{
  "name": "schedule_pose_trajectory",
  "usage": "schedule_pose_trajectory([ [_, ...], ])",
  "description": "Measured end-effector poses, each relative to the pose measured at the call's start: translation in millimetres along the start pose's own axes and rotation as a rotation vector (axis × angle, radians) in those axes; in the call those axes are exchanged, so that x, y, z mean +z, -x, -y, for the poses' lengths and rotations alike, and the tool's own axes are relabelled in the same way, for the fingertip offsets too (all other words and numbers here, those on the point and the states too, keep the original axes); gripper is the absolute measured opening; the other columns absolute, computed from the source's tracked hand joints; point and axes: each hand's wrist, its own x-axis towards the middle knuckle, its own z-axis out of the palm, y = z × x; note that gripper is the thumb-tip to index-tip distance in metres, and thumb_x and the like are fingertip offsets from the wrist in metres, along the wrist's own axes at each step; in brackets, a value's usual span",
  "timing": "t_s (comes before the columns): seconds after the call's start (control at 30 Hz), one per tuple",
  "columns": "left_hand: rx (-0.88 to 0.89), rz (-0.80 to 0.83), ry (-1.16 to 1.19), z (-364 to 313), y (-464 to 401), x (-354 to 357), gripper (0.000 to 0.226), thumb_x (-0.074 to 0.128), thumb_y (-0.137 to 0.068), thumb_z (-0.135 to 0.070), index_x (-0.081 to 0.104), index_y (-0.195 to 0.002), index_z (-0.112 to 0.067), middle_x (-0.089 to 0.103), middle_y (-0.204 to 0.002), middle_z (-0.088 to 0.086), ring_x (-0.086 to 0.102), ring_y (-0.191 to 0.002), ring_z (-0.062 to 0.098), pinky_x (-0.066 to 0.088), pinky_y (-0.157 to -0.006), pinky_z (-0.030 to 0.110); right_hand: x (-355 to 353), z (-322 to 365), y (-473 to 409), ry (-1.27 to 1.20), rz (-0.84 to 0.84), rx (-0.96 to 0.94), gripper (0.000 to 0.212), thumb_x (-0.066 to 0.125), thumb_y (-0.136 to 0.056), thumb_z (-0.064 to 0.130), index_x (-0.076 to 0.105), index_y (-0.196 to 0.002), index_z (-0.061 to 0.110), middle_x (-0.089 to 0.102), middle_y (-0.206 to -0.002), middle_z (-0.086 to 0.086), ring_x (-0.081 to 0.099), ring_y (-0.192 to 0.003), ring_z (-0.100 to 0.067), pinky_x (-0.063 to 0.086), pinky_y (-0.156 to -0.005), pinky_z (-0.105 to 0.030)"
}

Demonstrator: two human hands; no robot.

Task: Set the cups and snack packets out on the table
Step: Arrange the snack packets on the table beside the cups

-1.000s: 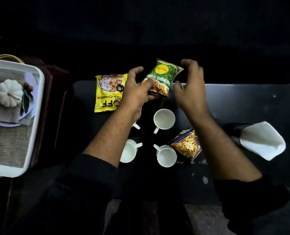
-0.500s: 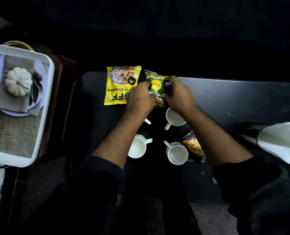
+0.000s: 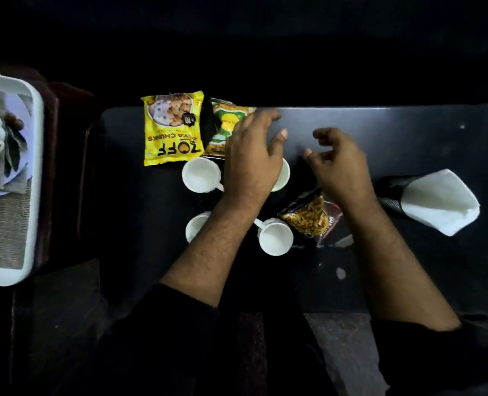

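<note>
- On the dark, smooth table point(image 3: 408, 132), glossy plastic snack packets and four round white cups are laid out.
- Yellow soya chunks packet point(image 3: 172, 127): flat, rectangular, crimped edges, lying at the far table edge with its print upside down to the camera.
- Green snack packet point(image 3: 222, 130): crinkled, lying flat just beside the yellow one; the left hand point(image 3: 251, 161) hides part of it.
- Third packet point(image 3: 308, 218) (clear window, yellow fried snack visible) lies near the right forearm, touching the near right cup point(image 3: 275, 238).
- Far left cup point(image 3: 200, 175) sits just below the yellow packet; the far right cup point(image 3: 282, 175) and near left cup point(image 3: 195, 228) are partly covered by the left arm.
- Change from half a second ago: both hands gripped the green packet; now it is released and lies on the table.
- Left hand: fingers spread, relaxed, holding nothing.
- Right hand point(image 3: 339, 167): fingers loosely curled, empty, above the table.
- Folded white napkin point(image 3: 437, 201) lies at right; a white tray point(image 3: 34, 178) sits at left.
</note>
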Motion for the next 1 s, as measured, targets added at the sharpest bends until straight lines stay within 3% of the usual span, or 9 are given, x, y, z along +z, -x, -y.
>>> schedule_pose_trajectory([
  [0.07, -0.006, 0.050, 0.010, -9, 13, 13, 0.031, 0.061, -0.096, -0.023, 0.065, -0.125, -0.012, 0.068, -0.122, 0.007, 0.060, -0.116, 0.027, 0.050, -0.097, 0.045, -9, -16, 20, 0.041, 0.116, 0.092, 0.049, 0.068, -0.093, 0.038, 0.054, -0.137, 0.023, 0.054, -0.137, -0.006, 0.061, -0.117, -0.022, 0.054, -0.099, -0.045],
  [0.17, -0.023, 0.078, 0.027, -18, 28, 30, 0.031, 0.062, -0.095, -0.020, 0.065, -0.125, -0.011, 0.068, -0.123, 0.007, 0.060, -0.117, 0.028, 0.049, -0.099, 0.048, -17, -35, 41, 0.130, 0.290, 0.121, 0.073, 0.077, -0.084, 0.044, 0.047, -0.145, 0.021, 0.051, -0.141, -0.012, 0.058, -0.124, -0.027, 0.048, -0.106, -0.040],
  [0.3, -0.032, 0.071, 0.024, -16, 37, 39, 0.029, 0.061, -0.095, -0.021, 0.066, -0.123, -0.014, 0.068, -0.123, 0.003, 0.060, -0.118, 0.024, 0.049, -0.101, 0.051, -1, -46, 58, 0.361, 0.436, 0.083, 0.112, 0.087, -0.068, 0.049, 0.022, -0.156, 0.025, 0.038, -0.147, -0.017, 0.046, -0.132, -0.039, 0.043, -0.109, -0.052],
  [0.37, -0.037, 0.054, 0.025, -14, 41, 40, 0.028, 0.062, -0.094, -0.019, 0.067, -0.121, -0.014, 0.069, -0.121, 0.003, 0.061, -0.116, 0.023, 0.049, -0.100, 0.050, 13, -51, 65, 0.544, 0.415, 0.033, 0.114, 0.087, -0.068, 0.047, 0.017, -0.156, 0.030, 0.035, -0.145, -0.016, 0.045, -0.128, -0.041, 0.045, -0.102, -0.053],
  [0.47, -0.018, 0.062, 0.045, -12, 42, 40, 0.027, 0.062, -0.093, -0.017, 0.068, -0.119, -0.014, 0.069, -0.119, 0.002, 0.062, -0.115, 0.025, 0.049, -0.100, 0.050, 21, -60, 65, 0.656, 0.230, -0.038, 0.088, 0.082, -0.071, 0.046, 0.034, -0.143, 0.029, 0.044, -0.130, -0.014, 0.053, -0.114, -0.041, 0.050, -0.088, -0.052],
  [0.57, -0.008, 0.063, 0.051, -9, 41, 38, 0.026, 0.063, -0.093, -0.015, 0.068, -0.118, -0.014, 0.069, -0.120, 0.002, 0.062, -0.115, 0.024, 0.050, -0.100, 0.047, 18, -61, 53, 0.557, 0.056, 0.043, 0.072, 0.080, -0.073, 0.040, 0.043, -0.130, 0.019, 0.053, -0.120, -0.018, 0.058, -0.106, -0.045, 0.052, -0.083, -0.051],
  [0.7, -0.050, 0.029, 0.108, -5, 32, 35, 0.027, 0.063, -0.095, -0.015, 0.068, -0.122, -0.011, 0.069, -0.122, 0.002, 0.061, -0.117, 0.017, 0.049, -0.102, 0.033, 6, -47, 28, 0.313, -0.127, 0.053, 0.069, 0.077, -0.079, 0.037, 0.040, -0.132, 0.012, 0.057, -0.123, -0.019, 0.061, -0.105, -0.044, 0.052, -0.082, -0.047],
  [0.93, -0.147, 0.123, 0.300, -7, 20, 35, 0.048, 0.063, -0.097, -0.034, 0.054, -0.140, -0.015, 0.064, -0.131, 0.002, 0.062, -0.120, 0.011, 0.056, -0.099, 0.037, -19, -19, -1, -0.023, -0.178, -0.005, 0.081, 0.068, -0.081, 0.053, 0.035, -0.144, 0.015, 0.058, -0.132, -0.009, 0.060, -0.116, -0.025, 0.050, -0.093, -0.032],
  [1.0, -0.164, 0.248, 0.375, -12, 19, 33, 0.057, 0.065, -0.094, -0.044, 0.049, -0.144, -0.020, 0.063, -0.132, -0.003, 0.062, -0.120, 0.007, 0.055, -0.101, 0.032, -20, -13, 0, -0.201, -0.134, -0.014, 0.084, 0.065, -0.081, 0.063, 0.033, -0.146, 0.019, 0.058, -0.135, -0.004, 0.062, -0.117, -0.018, 0.055, -0.096, -0.040],
])
